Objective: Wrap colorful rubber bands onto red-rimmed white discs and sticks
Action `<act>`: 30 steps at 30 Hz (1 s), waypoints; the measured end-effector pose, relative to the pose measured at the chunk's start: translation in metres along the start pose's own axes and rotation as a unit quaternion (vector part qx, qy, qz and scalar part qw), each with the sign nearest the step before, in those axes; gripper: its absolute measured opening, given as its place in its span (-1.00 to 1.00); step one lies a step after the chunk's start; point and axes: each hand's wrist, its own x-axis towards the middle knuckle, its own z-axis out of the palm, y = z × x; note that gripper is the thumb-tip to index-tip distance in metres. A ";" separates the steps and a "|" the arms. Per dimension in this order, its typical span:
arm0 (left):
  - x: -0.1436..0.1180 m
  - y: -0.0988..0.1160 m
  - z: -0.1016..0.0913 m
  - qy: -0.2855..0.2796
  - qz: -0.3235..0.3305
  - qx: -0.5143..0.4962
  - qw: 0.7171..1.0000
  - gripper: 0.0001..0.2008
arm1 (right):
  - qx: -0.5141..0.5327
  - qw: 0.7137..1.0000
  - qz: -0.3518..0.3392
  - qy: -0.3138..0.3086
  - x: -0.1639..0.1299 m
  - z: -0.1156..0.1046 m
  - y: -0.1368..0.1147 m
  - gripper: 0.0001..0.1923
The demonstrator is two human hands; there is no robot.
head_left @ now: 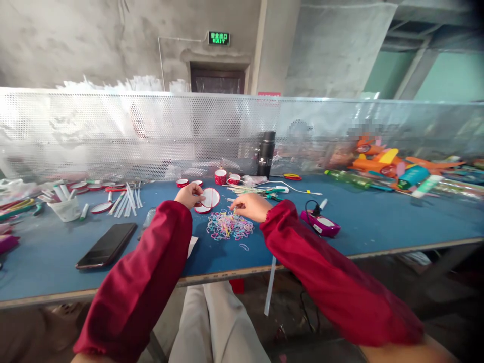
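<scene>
My left hand (pixel 190 194) rests on a round white disc with a red rim (pixel 210 198), gripping its left edge on the blue table. My right hand (pixel 250 206) hovers just to the right of it, fingers pinched on a small thin item at the far edge of a heap of pastel rubber bands (pixel 229 226). Both arms wear dark red sleeves. A second red-rimmed disc (pixel 201 208) lies partly under the first one.
A black phone (pixel 106 245) lies at the left front. A cup of white sticks (pixel 68 207) and more discs (pixel 101 207) sit at the left. A purple device (pixel 320 224), black flask (pixel 265 154), red cups (pixel 221 176) and toys (pixel 381 164) stand beyond. A perforated metal screen (pixel 151 131) backs the table (pixel 378 222).
</scene>
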 end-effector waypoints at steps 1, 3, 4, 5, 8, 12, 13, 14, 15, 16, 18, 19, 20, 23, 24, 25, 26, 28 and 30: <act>0.000 0.000 0.000 0.000 -0.002 0.002 1.000 -0.65 | 0.011 1.000 0.008 -0.001 0.000 0.000 -0.001 -0.79; 0.000 0.000 0.000 0.000 -0.004 0.002 1.000 -0.66 | 0.031 0.999 0.015 -0.003 0.001 0.000 -0.001 -0.77; 0.001 0.000 -0.001 -0.001 -0.004 0.001 1.000 -0.66 | 0.037 0.999 0.018 -0.004 0.001 0.000 -0.001 -0.77; 0.001 0.000 -0.001 -0.001 -0.004 -0.001 1.000 -0.66 | 0.041 0.999 0.021 -0.005 0.001 -0.001 -0.001 -0.78; 0.001 0.000 -0.001 0.000 -0.005 -0.002 1.000 -0.64 | 0.038 0.999 0.027 -0.015 0.002 -0.002 -0.001 -0.85; 0.000 0.002 0.000 0.002 -0.012 0.008 1.000 -0.66 | 0.025 0.999 0.022 -0.034 0.003 -0.005 0.000 -0.95; -0.001 0.002 0.000 0.002 -0.013 0.011 1.000 -0.67 | 0.019 0.999 0.022 -0.036 0.004 -0.006 0.001 -0.95; -0.001 0.003 0.000 0.000 -0.012 0.014 1.000 -0.69 | 0.013 0.999 0.023 -0.038 0.004 -0.006 0.001 -0.95; -0.001 0.003 0.000 -0.002 -0.010 0.015 1.000 -0.70 | 0.007 0.999 0.024 -0.041 0.005 -0.006 0.002 -0.94; -0.001 0.003 0.000 -0.003 -0.009 0.016 1.000 -0.72 | 0.003 0.999 0.024 -0.045 0.006 -0.006 0.002 -0.92; -0.001 0.003 -0.001 -0.004 -0.009 0.017 1.000 -0.72 | 0.001 0.998 0.022 -0.056 0.007 -0.006 0.004 -0.91; -0.001 0.003 -0.001 -0.004 -0.010 0.017 1.000 -0.72 | 0.004 0.998 0.021 -0.062 0.007 -0.006 0.005 -0.89; -0.002 0.003 0.000 -0.003 -0.012 0.017 1.000 -0.71 | 0.009 0.997 0.020 -0.067 0.007 -0.006 0.005 -0.85; -0.002 0.005 -0.001 -0.002 -0.018 0.015 1.000 -0.67 | 0.023 0.996 0.022 -0.082 0.001 -0.009 0.005 -0.69; -0.003 0.005 -0.001 -0.003 -0.019 0.014 1.000 -0.67 | 0.016 0.996 0.023 -0.084 -0.002 -0.011 0.005 -0.70; -0.003 0.005 -0.001 -0.005 -0.019 0.013 1.000 -0.67 | -0.001 0.996 0.025 -0.084 -0.006 -0.013 0.005 -0.74; -0.003 0.006 -0.001 -0.007 -0.019 0.013 1.000 -0.67 | -0.023 0.996 0.027 -0.083 -0.011 -0.015 0.005 -0.82; -0.003 0.006 -0.001 -0.011 -0.017 0.015 1.000 -0.66 | -0.066 0.994 0.036 -0.079 -0.021 -0.018 0.004 -0.94; -0.003 0.006 -0.002 -0.012 -0.012 0.018 1.000 -0.66 | -0.090 0.991 0.058 -0.080 -0.031 -0.018 0.004 -0.97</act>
